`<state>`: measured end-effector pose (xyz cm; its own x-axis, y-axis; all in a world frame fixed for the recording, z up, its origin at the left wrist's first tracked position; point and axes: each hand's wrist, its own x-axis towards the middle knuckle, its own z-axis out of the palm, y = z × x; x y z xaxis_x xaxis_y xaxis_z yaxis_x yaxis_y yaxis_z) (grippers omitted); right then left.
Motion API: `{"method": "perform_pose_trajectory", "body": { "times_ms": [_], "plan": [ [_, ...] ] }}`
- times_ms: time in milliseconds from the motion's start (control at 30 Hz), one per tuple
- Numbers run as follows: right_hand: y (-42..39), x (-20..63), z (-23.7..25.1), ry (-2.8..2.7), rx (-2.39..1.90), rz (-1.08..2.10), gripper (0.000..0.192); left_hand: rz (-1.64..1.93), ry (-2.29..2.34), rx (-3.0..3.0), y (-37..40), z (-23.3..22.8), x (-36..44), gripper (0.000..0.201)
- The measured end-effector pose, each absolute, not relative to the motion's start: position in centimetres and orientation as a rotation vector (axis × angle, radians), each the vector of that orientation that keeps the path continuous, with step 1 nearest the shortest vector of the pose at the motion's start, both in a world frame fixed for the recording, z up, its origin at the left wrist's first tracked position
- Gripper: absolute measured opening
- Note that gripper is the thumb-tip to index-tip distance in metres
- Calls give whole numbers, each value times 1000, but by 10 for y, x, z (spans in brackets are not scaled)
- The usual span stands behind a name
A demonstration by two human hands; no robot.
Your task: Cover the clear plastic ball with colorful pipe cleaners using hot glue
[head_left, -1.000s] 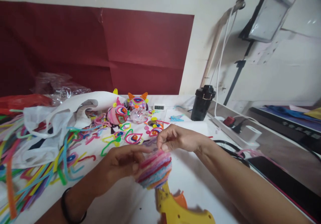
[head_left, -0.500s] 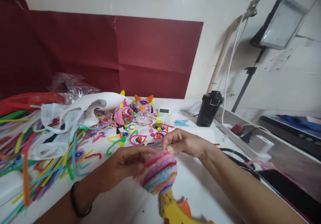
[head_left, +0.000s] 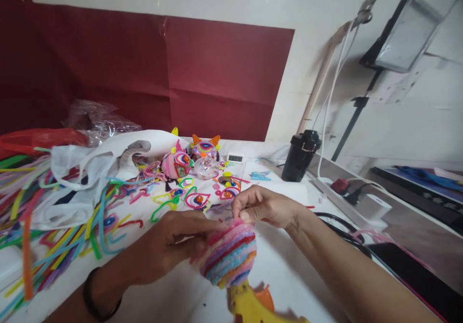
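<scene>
Gripping a striped fuzzy ball [head_left: 229, 254] from its left side with the left hand [head_left: 173, 245], low over the white table [head_left: 285, 265]; pinching closed at the ball's top with the right hand [head_left: 262, 206]; hovering just above a yellow glue gun [head_left: 253, 306]

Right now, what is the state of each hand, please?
Left hand: closed around the striped fuzzy ball, holding it.
Right hand: fingers pinched shut at the top of the ball; what they pinch cannot be told.
</scene>
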<state>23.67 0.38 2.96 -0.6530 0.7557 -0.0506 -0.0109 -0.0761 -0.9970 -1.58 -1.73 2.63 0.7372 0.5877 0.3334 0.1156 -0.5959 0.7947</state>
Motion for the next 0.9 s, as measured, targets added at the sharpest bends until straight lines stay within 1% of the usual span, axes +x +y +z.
{"method": "perform_pose_trajectory", "body": {
  "times_ms": [133, 333, 467, 733, 900],
  "plan": [
    [2, 236, 31, -1636, -811, 1786, 30, 848, 515, 2336, -18, 30, -16, 29],
    [4, 238, 29, -1618, -824, 1785, 32, 850, 520, 2505, -18, 25, -17, 39],
    [5, 240, 28, -1617, -811, 1777, 31, 893, 445, 2536, -18, 22, -18, 47],
    [4, 240, 30, -1609, -802, 1782, 31, 881, 389, 2507, -17, 24, -16, 47],
    [6, 242, 28, -1609, -802, 1790, 32, 878, 536, 2287, -20, 18, -14, 40]
  ]
}}
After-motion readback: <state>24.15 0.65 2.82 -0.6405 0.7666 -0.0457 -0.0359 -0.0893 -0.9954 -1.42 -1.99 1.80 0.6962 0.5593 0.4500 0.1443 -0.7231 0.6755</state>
